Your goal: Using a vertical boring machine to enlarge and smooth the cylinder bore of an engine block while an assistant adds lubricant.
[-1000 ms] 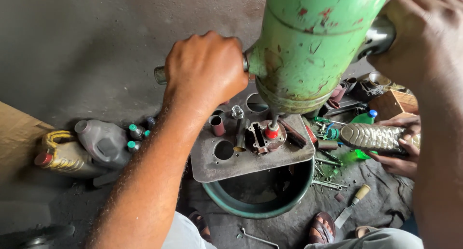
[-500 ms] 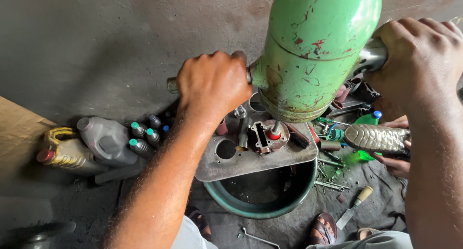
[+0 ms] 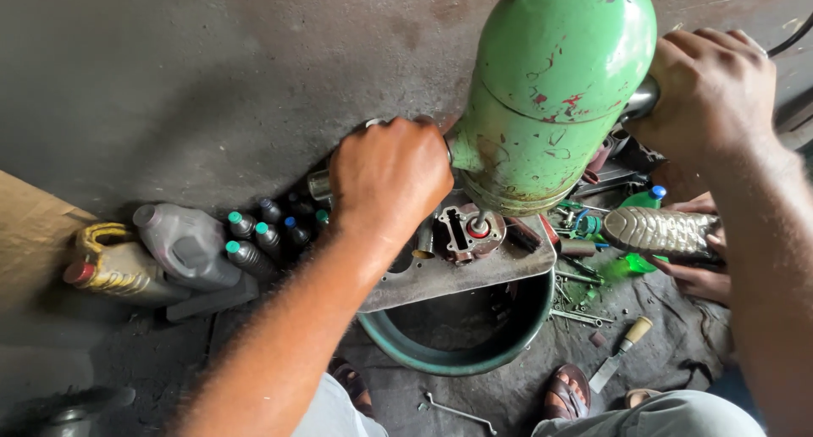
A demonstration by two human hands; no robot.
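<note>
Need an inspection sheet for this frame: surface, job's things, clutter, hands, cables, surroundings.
Surface: dark, stained floor; a grey metal plate lies across a green basin.
Job's things: big green drill with chipped paint, its bit down on a small metal part with a red centre on the plate.
Clutter: grey jug, yellow-wrapped bottle, small capped bottles, scraper with wooden handle, spanner, loose tools and green bits by a patterned shoe.
Hands: left hand shut on the drill's left side handle; right hand shut on the right one.
Cables: one dark cable at the top right edge.
Surroundings: cardboard at left; sandalled foot below; another person's hand by the shoe.
</note>
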